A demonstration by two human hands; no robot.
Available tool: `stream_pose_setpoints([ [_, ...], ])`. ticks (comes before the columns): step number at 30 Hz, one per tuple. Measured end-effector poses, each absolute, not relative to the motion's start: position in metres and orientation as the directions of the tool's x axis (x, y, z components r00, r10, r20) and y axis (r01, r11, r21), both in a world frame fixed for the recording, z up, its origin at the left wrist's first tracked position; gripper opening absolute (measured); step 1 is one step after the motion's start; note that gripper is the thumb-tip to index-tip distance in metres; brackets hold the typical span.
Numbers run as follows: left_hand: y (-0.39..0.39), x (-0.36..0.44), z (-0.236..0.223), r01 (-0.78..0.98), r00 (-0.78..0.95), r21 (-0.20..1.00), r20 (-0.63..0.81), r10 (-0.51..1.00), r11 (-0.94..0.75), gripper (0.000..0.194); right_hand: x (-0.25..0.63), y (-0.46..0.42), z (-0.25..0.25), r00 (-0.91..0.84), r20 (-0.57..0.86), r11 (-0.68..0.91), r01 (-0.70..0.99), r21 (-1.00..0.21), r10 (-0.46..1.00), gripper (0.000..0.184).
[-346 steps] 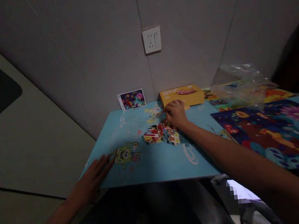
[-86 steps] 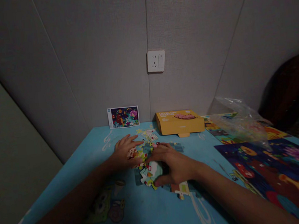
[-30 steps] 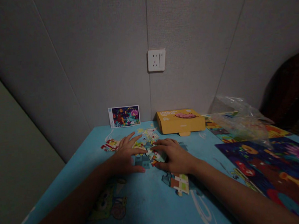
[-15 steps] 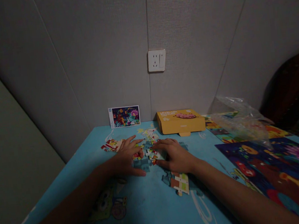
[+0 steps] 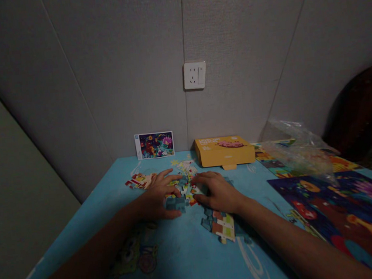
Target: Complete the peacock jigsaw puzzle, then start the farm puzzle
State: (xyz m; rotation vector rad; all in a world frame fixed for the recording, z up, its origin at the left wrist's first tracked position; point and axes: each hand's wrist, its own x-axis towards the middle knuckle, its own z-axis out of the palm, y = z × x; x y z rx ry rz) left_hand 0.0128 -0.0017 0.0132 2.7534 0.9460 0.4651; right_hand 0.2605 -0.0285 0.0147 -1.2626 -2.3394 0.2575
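Note:
My left hand [image 5: 158, 198] rests over a cluster of jigsaw pieces [image 5: 184, 188], its fingers spread and thumb apart. Its fingertips lie on or beside blue-grey pieces [image 5: 176, 203]. From the other side, my right hand [image 5: 218, 192] reaches the same cluster with bent fingers; thumb and forefinger stay apart at the pieces' right edge. Part of the cluster is hidden under both hands. Close to my right wrist lies a joined patch of brown, green and cream pieces [image 5: 223, 226]. Red and white pieces [image 5: 140, 180] sit beyond my left fingers.
A small picture card [image 5: 155, 145] leans against the wall, beside a yellow box [image 5: 226, 153]. On the right, a clear plastic bag [image 5: 296, 146] lies over a colourful sheet, with a dark printed picture [image 5: 341, 212] nearer. The blue tablecloth [image 5: 187, 253] has cartoon prints.
My right hand's fingertips have shifted slightly at the cluster, and the pieces between the hands have moved a little to the right. My left fingers are slightly straighter.

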Motion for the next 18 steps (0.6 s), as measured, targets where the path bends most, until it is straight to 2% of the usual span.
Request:
stream_pose_setpoints([
  [5,-0.001,0.016,0.014,0.434,0.737,0.243,0.458,0.497,-0.867,0.008,0.261,-0.026,0.014,-0.483,0.331,0.585,0.667,-0.461,0.811,0.045],
  [10,0.011,0.017,0.009,0.445,0.552,0.26,0.673,0.491,-0.857,0.036,0.261,-0.025,0.014,-0.47,0.335,0.577,0.656,-0.486,0.817,0.043],
  [14,0.017,0.016,0.003,0.52,0.461,0.333,0.666,0.586,-0.787,0.039,0.26,-0.026,0.016,-0.464,0.346,0.579,0.656,-0.484,0.815,0.035],
  [18,0.013,0.016,0.001,0.547,0.54,0.329,0.564,0.625,-0.77,0.041,0.261,-0.025,0.019,-0.375,0.335,0.497,0.739,-0.455,0.865,0.029],
])
